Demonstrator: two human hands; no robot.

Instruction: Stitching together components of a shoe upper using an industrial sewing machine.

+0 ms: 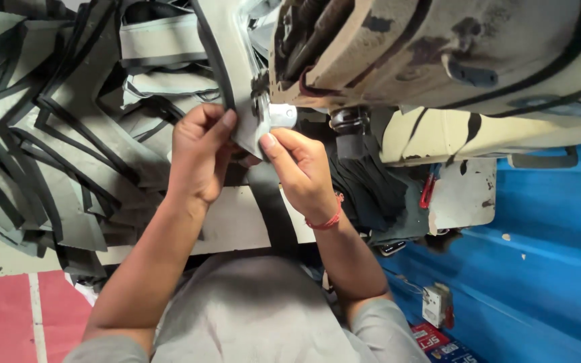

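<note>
Grey strip: long grey piece with a black edge band [237, 101], running from top centre down to the hands, its lower end under the machine's small metal foot [278, 115].
Left hand: [200, 158] fingers curled, thumb and fingertips pinching the strip's left edge.
Right hand: [300, 171] thumb and forefinger pressed together on the strip's lower right edge, just below the metal foot; red thread band [327, 220] at the wrist.
Machine: worn, beige, black-smeared body [452, 54] overhanging from the upper right; dark cylinder [350, 131] hanging beneath it, just right of the hands.
Pile, left: many cut grey pieces with black borders [55, 121], overlapping loosely, reaching up to the strip.
Black stack: dark cut pieces [371, 188] heaped beneath the machine, right of the right hand.
Work surface: pale board [237, 222] under the hands.
Wall, right: blue corrugated sheet [546, 255] with a small white switch box [436, 304].
Floor, lower left: red mat [8, 316].
</note>
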